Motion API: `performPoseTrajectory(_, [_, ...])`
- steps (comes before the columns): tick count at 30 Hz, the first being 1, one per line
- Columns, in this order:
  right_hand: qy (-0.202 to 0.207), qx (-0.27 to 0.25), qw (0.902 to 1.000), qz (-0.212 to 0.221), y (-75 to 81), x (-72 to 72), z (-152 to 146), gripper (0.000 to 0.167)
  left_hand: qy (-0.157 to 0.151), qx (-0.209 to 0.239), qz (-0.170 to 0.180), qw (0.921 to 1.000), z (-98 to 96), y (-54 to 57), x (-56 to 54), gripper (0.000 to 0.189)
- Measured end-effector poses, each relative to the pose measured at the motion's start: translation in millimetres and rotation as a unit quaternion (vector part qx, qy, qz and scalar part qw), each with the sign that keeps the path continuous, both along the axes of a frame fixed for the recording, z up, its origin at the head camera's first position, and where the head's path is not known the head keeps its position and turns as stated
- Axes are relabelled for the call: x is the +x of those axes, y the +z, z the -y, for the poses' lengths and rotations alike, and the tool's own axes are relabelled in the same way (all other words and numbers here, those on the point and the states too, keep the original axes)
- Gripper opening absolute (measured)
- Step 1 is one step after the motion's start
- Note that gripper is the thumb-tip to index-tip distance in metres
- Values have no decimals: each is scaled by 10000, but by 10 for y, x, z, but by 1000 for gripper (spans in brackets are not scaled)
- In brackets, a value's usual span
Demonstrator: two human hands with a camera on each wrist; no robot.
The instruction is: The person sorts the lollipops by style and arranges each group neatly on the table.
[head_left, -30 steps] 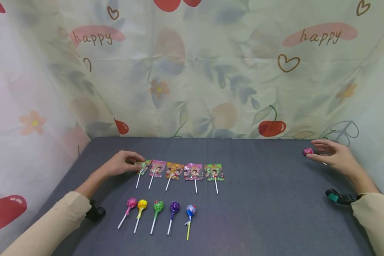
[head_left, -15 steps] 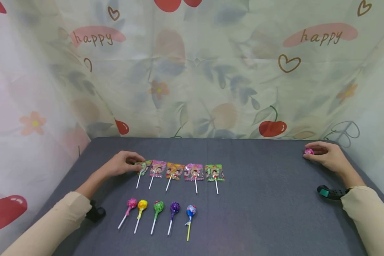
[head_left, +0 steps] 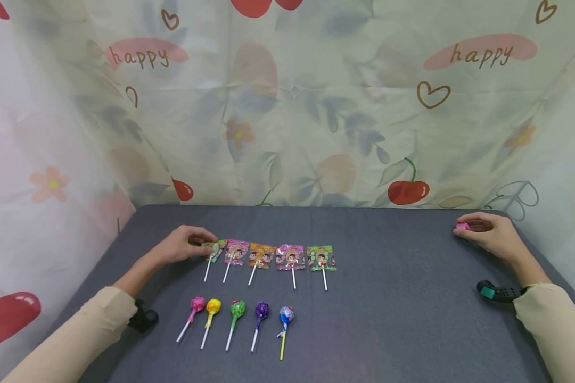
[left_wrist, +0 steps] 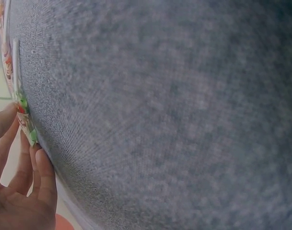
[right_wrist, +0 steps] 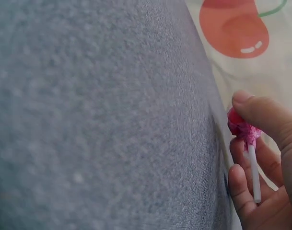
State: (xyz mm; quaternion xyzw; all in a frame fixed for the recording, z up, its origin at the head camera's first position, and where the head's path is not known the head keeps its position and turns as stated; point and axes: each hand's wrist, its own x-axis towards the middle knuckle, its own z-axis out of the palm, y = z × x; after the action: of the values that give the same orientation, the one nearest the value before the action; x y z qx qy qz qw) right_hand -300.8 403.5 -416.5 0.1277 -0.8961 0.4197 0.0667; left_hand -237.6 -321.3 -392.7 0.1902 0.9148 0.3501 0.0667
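Note:
In the head view my left hand (head_left: 184, 246) is at the left end of a row of flat-packed lollipops. Its thumb and fingers pinch the green-wrapped lollipop (left_wrist: 23, 115), whose white stick points away from the palm in the left wrist view. Over at the far right of the table, my right hand (head_left: 493, 236) holds a pink-wrapped round lollipop (right_wrist: 241, 127) by its head, thumb on one side and fingers on the other. Its white stick lies across the palm side in the right wrist view.
Beside the left hand lie a pink packet (head_left: 236, 252), an orange packet (head_left: 261, 256), another pink packet (head_left: 289, 257) and a green packet (head_left: 321, 258). Nearer are round lollipops: pink (head_left: 197, 304), yellow (head_left: 213, 306), green (head_left: 237, 308), purple (head_left: 261, 310) and blue (head_left: 286, 315). A printed curtain (head_left: 287, 133) hangs behind the grey table (head_left: 388, 298).
My right hand has moved left and closed its thumb and fingers around the pink round lollipop, then stayed nearly still. The left hand has kept its place on the green packet.

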Motion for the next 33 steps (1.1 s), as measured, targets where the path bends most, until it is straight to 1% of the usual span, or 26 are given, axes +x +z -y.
performPoseTrajectory(5, [113,-4,9997,-228,7,25,67,34,25,-1,18,10000,-2,9,5,28])
performPoseTrajectory(8, [297,-51,9989,-357,10,32,125,31,29,-11,22,10000,-1,9,1,28])
performPoseTrajectory(11, [475,-111,9980,-391,23,48,192,30,57,-31,32,10000,1,4,-3,27])
performPoseTrajectory(14, [516,-144,9980,-328,37,78,255,31,77,-52,24,10000,1,0,-6,27])
performPoseTrajectory(19, [453,-156,9987,-198,61,143,347,35,43,-32,-12,10000,-3,-6,-10,27])
performPoseTrajectory(27, [751,-518,9956,231,138,268,536,38,62,-23,47,10000,-8,-11,-4,27])
performPoseTrajectory(33, [841,-423,9949,368,177,352,733,35,63,-7,48,10000,-9,9,-3,27])
